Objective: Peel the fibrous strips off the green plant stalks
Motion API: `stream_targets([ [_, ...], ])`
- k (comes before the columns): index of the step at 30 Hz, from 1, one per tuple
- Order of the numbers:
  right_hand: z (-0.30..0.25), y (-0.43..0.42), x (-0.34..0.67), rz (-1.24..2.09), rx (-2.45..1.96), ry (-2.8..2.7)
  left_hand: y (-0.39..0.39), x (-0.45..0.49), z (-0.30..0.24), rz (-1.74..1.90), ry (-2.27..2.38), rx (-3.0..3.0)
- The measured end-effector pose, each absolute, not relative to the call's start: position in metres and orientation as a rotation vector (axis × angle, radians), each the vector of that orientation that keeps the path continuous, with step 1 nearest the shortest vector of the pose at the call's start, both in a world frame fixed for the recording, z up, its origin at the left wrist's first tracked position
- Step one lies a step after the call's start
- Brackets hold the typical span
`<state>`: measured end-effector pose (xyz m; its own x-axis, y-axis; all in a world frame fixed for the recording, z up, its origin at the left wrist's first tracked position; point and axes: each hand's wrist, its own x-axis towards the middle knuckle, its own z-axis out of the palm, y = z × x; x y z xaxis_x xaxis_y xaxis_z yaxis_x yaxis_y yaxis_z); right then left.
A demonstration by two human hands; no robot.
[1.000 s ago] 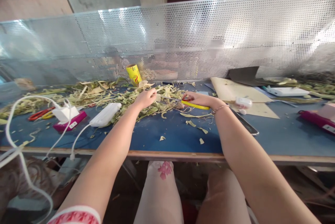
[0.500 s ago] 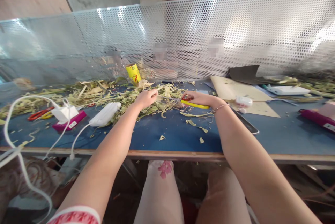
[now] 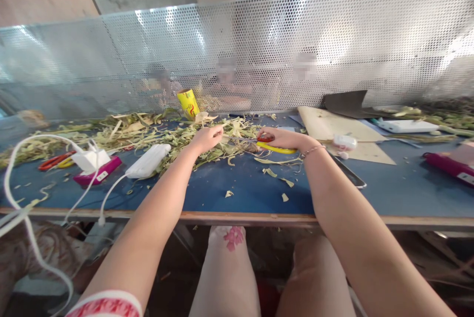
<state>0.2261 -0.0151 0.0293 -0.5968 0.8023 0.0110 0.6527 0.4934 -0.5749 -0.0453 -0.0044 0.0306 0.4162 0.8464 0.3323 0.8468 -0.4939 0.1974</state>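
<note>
A pair of scissors with red and yellow plastic handles point(image 3: 277, 148) is at the centre of the frame, its grey metal blades pointing left; the right hand point(image 3: 276, 136) has its grip closed around the handles. The left hand point(image 3: 208, 139), left of the blades, has bent fingers over a loose heap of pale green, dry plant strips point(image 3: 174, 140); I cannot tell whether its grip is closed on a strip. The heap spreads across the blue-topped bench point(image 3: 255, 201) toward the left edge, with a yellow printed cylinder point(image 3: 188, 103) standing tilted behind it.
</note>
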Motion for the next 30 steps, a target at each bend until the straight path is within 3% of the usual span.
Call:
stream_targets([
  [21, 0.028, -0.011, 0.234, 0.614, -1.231, -2.482, -0.006, -0.047, 0.033, -0.682, -1.619, -2.616],
  [30, 0.032, -0.014, 0.238, 0.82, -1.286, -2.487, -0.004, -0.049, 0.034, -0.685, -1.678, -2.523],
])
